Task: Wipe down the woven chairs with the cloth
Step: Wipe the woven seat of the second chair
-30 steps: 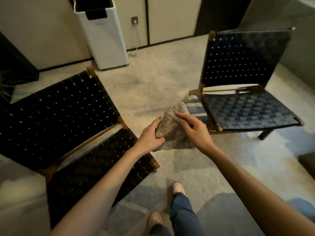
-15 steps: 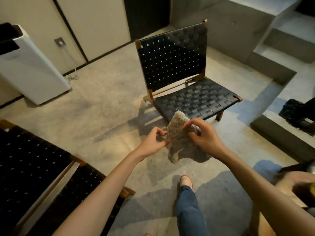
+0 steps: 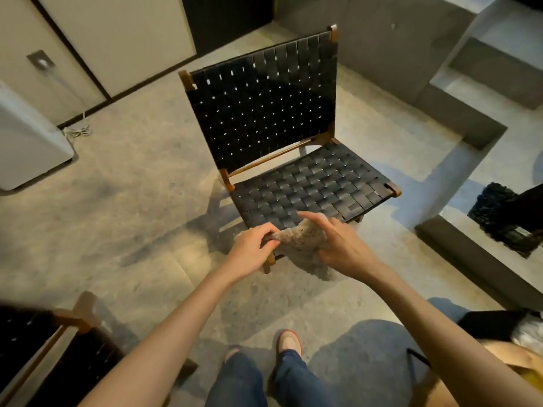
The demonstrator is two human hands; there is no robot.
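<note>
Cloth (image 3: 302,240) between left hand (image 3: 252,251) and right hand (image 3: 342,248) now nearer woven chair (image 3: 311,186).

Both hands hold a grey cloth (image 3: 299,240) just in front of a black woven chair (image 3: 282,148): the left hand (image 3: 252,251) pinches one end, the right hand (image 3: 338,245) grips the other. A second chair (image 3: 44,348) sits at lower left. A white appliance (image 3: 26,142) stands against the wall.

Just before the woven chair (image 3: 293,183): cloth (image 3: 302,239), between left hand (image 3: 252,251) and right hand (image 3: 338,245). Left of that chair: appliance (image 3: 26,148), second chair (image 3: 44,348). Right: steps (image 3: 470,113).
</note>
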